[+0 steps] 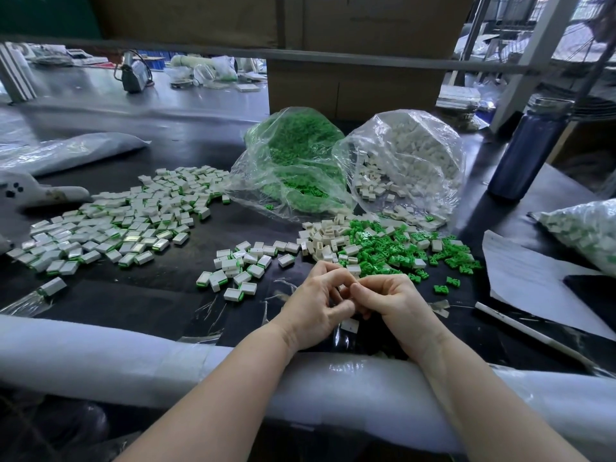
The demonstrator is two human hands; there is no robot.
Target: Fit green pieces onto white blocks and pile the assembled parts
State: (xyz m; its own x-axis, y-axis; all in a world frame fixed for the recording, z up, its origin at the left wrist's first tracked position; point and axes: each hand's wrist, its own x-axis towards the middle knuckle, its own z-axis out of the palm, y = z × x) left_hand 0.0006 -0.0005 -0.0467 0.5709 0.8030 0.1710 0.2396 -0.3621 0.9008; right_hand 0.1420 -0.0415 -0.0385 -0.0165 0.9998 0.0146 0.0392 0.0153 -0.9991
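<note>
Head view. Both hands meet at table centre, low, knuckles up. Left hand [316,303]: fingers curled, tips bunched against the right hand's tips. Right hand [396,306]: fingers curled inward, thumb tucked toward the left. A sliver of white shows between the fingertips; what each hand pinches I cannot tell. One white block [350,325] shows below the hands, between the wrists.

Loose green pieces [400,253]: small, bright green, notched, spread in a heap at 1 o'clock of the hands, mixed with bare white blocks [325,236], cream-white, hollow, rectangular. Too many to count.

Assembled parts [110,225]: white blocks with a green edge, a wide scatter at 10 o'clock, well over a hundred. A smaller cluster [233,268] sits at 10 o'clock, nearer the hands, roughly twenty-five. One stray part [53,285] lies at 9 o'clock, far left.

Two clear bags lie open at 12 o'clock: green bag [293,161] left, white bag [410,158] right, touching each other, mouths spilling toward the hands. A third bag [586,230] of parts lies at 2 o'clock, at the right edge.

Around: dark bottle [530,148] upright at 2 o'clock; paper sheet [533,285] at 3 o'clock; a white rod [530,331] just below it; cardboard box [353,85] behind the bags; foam roll [100,355] along the near table edge, both forearms resting over it. Table [160,295] black.
</note>
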